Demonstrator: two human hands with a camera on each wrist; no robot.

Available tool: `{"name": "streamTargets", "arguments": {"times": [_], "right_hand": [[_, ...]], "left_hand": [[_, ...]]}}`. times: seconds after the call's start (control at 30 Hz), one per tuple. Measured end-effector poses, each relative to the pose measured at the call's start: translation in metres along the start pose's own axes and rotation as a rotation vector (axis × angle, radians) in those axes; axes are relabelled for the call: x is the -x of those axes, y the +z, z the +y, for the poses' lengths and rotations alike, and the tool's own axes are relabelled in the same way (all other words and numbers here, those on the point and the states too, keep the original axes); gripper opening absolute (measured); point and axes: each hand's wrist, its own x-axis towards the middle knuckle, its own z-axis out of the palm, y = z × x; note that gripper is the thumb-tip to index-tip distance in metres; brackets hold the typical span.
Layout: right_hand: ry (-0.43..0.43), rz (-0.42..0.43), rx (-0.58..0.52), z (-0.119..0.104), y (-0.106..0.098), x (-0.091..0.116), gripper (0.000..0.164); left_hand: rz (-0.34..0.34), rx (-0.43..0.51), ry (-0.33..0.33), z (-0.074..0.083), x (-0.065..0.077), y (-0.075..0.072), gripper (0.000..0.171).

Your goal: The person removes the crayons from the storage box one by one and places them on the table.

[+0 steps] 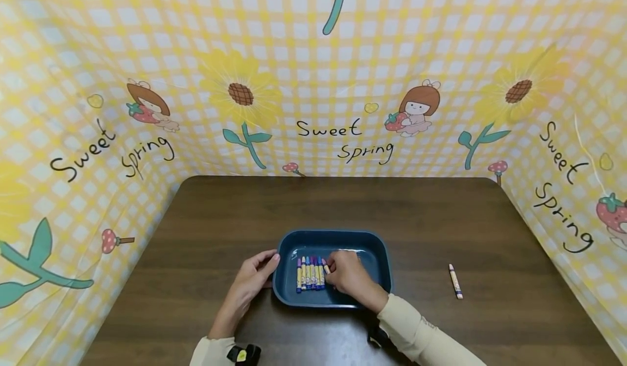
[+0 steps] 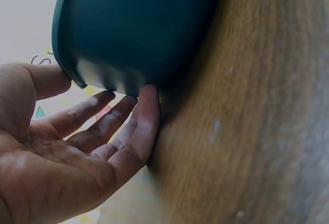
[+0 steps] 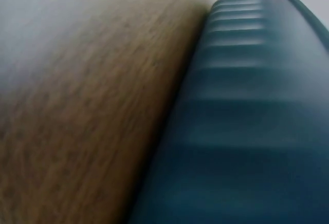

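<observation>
“Two hands at one tray (image 1: 338,233). What worries you most?”

“Neighbours. The right hand (image 1: 350,274) is inside the tray, its grip seemingly pinching the end crayon (image 1: 326,269) at the right of the row of crayons (image 1: 307,274). Those lie side by side on the tray's floor. If the fingertips press sideways, I'd expect the row to fan out or roll.”

“Could the pinched one get away too?”

“Possibly. It sits tilted against the row's line, and the fingers hide its lower part, so I can't tell how firm the pinch is. A slim barrel tends to twist out of a weak hold.”

“And the left hand (image 1: 251,279)?”

“Its grip is spread, thumb at the rim, fingertips against the outer wall. That looks enough to steady the tray, but too hard a push there could slide it across the desk (image 1: 220,202) and jostle everything inside.”

“Anything on the right?”

“The right wrist crosses the tray's near right corner, with the sleeve (image 1: 409,322) just outside. Leaning down there could tip the tray.”

“What about the loose crayon (image 1: 455,281)?”

“It lies alone on the desk, well apart from the tray, to the right. A careless sweep of that sleeve might catch it and set it rolling, since nothing props it.”
</observation>
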Motion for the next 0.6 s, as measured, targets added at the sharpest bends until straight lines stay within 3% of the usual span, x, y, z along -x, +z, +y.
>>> {"name": "streamTargets", "arguments": {"times": [0.33,0.6], "right_hand": [[0.045,-0.003,-0.031,0.004,-0.011,-0.002,0.014],[0.096,-0.058,-0.209,0.001,-0.02,0.003,0.012]], "left_hand": [[-0.01,0.014,0.018,0.002,-0.002,0.0,0.053],[-0.018,0.022,0.026,0.002,-0.002,0.0,0.049]]}}
